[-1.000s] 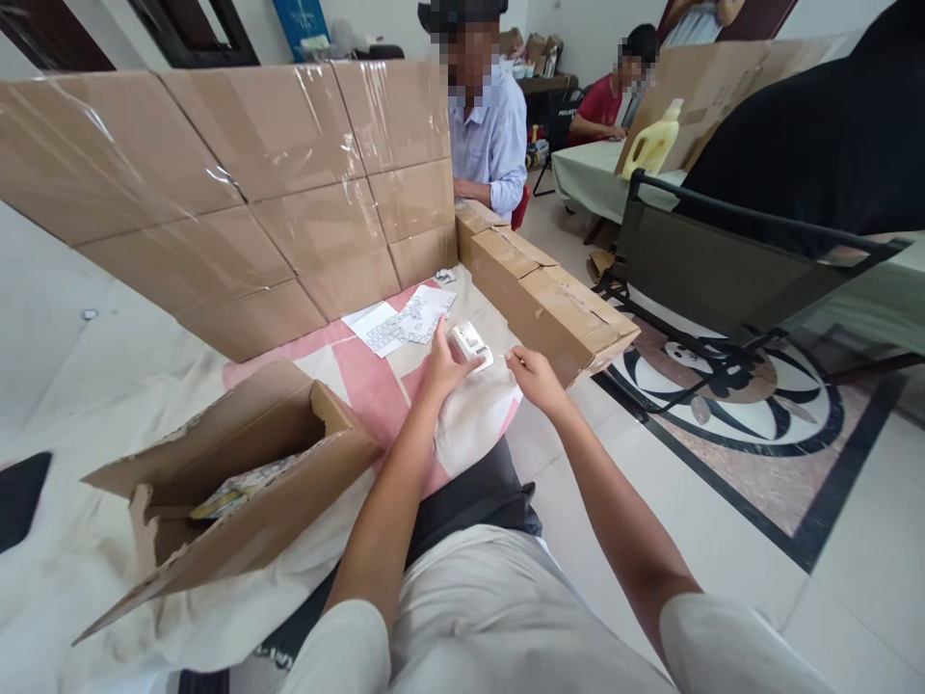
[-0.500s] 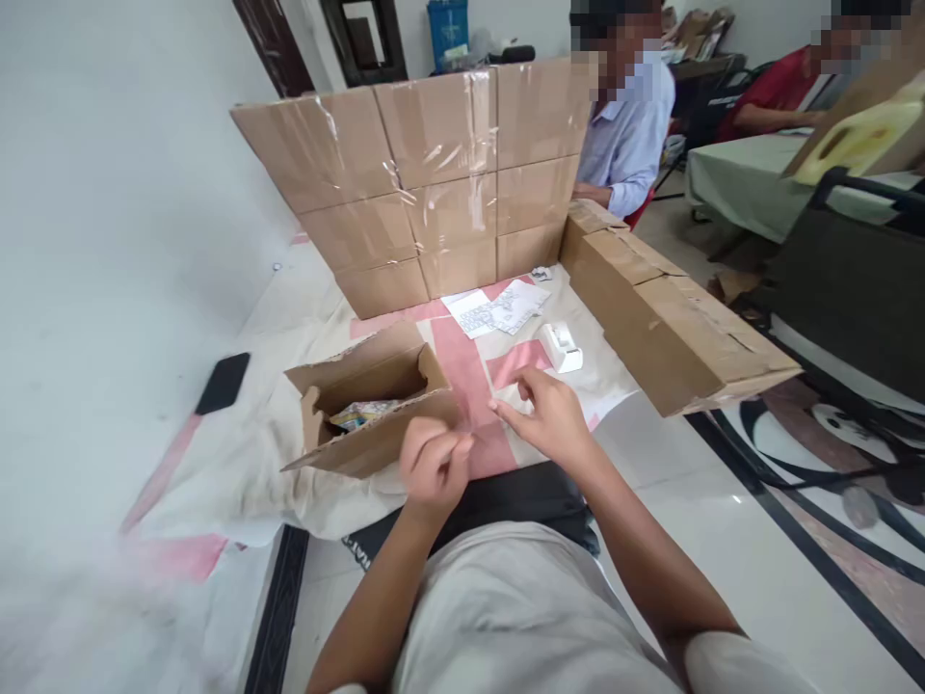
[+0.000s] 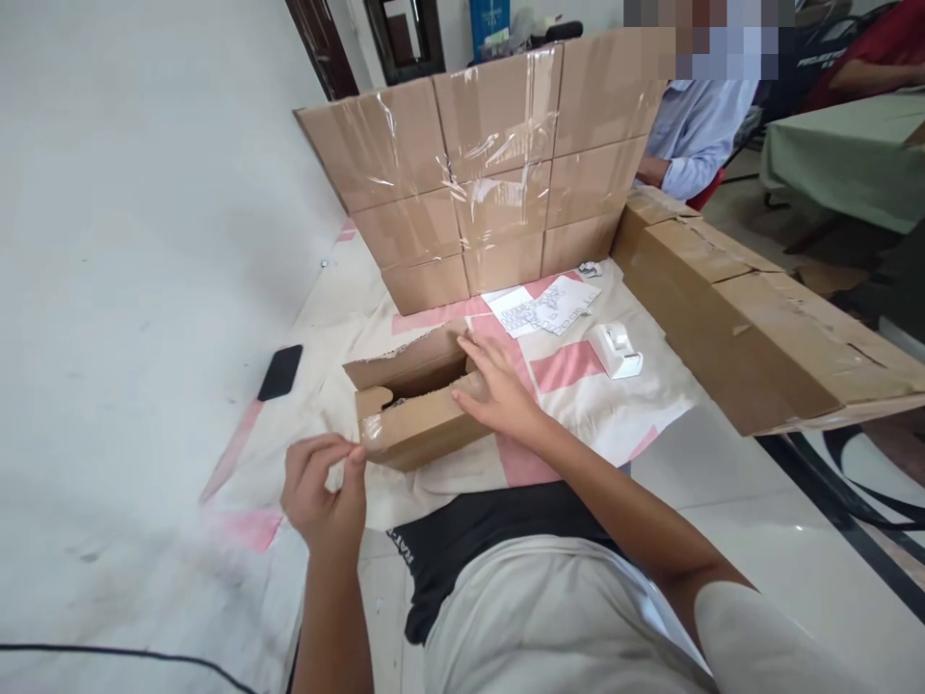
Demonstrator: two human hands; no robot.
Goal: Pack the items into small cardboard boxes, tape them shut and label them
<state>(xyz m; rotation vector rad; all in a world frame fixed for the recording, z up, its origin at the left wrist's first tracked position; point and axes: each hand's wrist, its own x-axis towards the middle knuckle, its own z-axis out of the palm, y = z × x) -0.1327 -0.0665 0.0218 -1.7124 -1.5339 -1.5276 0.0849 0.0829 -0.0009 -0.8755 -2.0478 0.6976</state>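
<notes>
Pink-and-cream cloth covers the tabletop (image 3: 332, 352); at its far side stands a tall taped cardboard panel (image 3: 498, 164), blocking the view behind, and a long carton (image 3: 729, 328) closes off the right. Both forearms reach forward. The right hand (image 3: 502, 390), palm down, lies across the right end of the open box (image 3: 434, 429), its thumb and fingers spread apart. The left hand (image 3: 325, 487) is bent beside the box's near-left corner, thumb and forefinger tips together; I cannot tell whether anything is between them. Beyond the box lie printed papers (image 3: 564, 304), then a white tape dispenser (image 3: 616, 352) to the right and a black phone-like slab (image 3: 280, 373) to the left. Smallest is a shiny tape patch (image 3: 372, 427) on the box's corner.
</notes>
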